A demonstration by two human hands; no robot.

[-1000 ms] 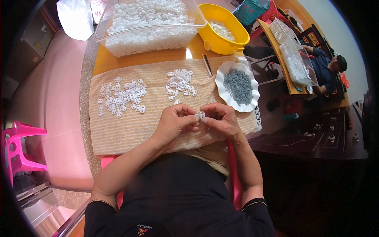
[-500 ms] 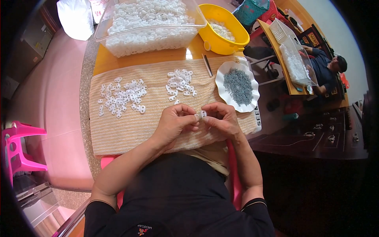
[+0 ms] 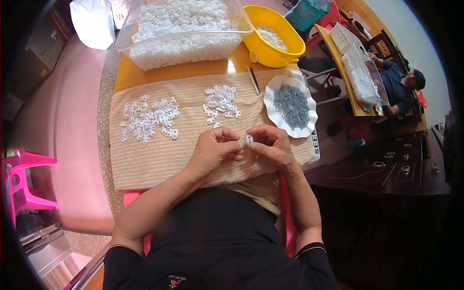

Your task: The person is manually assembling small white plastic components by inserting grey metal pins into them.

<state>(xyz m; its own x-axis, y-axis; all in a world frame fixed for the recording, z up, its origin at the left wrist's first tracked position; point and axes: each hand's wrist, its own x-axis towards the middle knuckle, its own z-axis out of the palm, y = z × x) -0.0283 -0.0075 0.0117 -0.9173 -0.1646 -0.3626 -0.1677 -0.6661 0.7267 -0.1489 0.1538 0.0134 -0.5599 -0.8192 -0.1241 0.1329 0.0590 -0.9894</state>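
Over the near part of a striped towel (image 3: pixel 159 166), my two hands meet almost fingertip to fingertip. My right hand (image 3: pixel 273 146) pinches a small white two-hole plastic piece (image 3: pixel 249 139) between thumb and index finger. Close beside it, my left hand (image 3: pixel 216 147) is closed in a pinch; what its fingertips hold is too small to make out. Just beyond the left fingers lies a single white piece (image 3: pixel 217 125). Farther off are a small pile of such pieces (image 3: pixel 221 99) and a wider pile (image 3: pixel 150 116) to its left. A scalloped white plate (image 3: pixel 270 112) holds many small grey pins or screws.
At the back stand a clear bin (image 3: pixel 183 36) heaped with white pieces and a yellow tub (image 3: pixel 256 44). A dark pen-like stick (image 3: pixel 254 80) lies by the plate. A pink stool (image 3: pixel 29 181) is on the left; another person (image 3: pixel 398 82) sits at a table on the right.
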